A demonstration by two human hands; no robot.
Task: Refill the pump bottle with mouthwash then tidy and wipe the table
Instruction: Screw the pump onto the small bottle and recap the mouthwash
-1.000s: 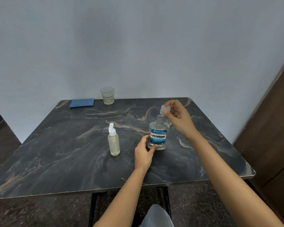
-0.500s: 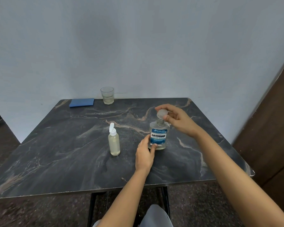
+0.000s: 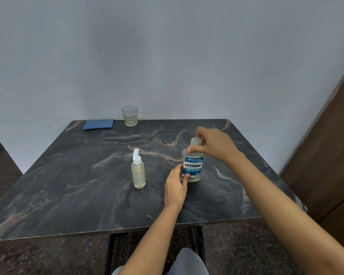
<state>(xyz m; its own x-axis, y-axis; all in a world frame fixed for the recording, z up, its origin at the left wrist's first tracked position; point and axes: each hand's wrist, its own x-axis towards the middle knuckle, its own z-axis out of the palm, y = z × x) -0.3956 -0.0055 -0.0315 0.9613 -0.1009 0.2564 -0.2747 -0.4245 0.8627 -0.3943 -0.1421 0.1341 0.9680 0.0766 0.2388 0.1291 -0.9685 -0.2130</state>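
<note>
**Cap (image 3: 196, 141) brought back down onto the mouthwash bottle (image 3: 193, 167)**

Since a second ago the right hand (image 3: 214, 144) has carried the clear cap from up beside the neck down onto it. The cap now sits over the neck, pinched between curled thumb and fingertips. Whether it is screwed tight cannot be told. The left hand (image 3: 176, 188) has not shifted. It grips the bottle low down, thumb pressed on the front under the label and fingers wrapped round the left side. So both hands are clamped, one on the cap and one on the bottle body.

The mouthwash bottle stands upright on the bench (image 3: 68, 185), right of centre, with its blue and white label reading LISTERINE COOL MINT. The pump bottle (image 3: 138, 173) stands upright near its left, apart from both hands, mostly full of pale yellowish liquid under a white top.

At the far edge a glass (image 3: 129, 116) holds a little liquid, and a folded blue cloth (image 3: 98, 124) lies flat to its left. The bench top is dark stone pattern with tan veins, on a black frame. A pale wall (image 3: 167, 56) rises behind, a brown wooden panel (image 3: 330, 155) stands at the right, and the floor (image 3: 28, 259) is dark and speckled.
</note>
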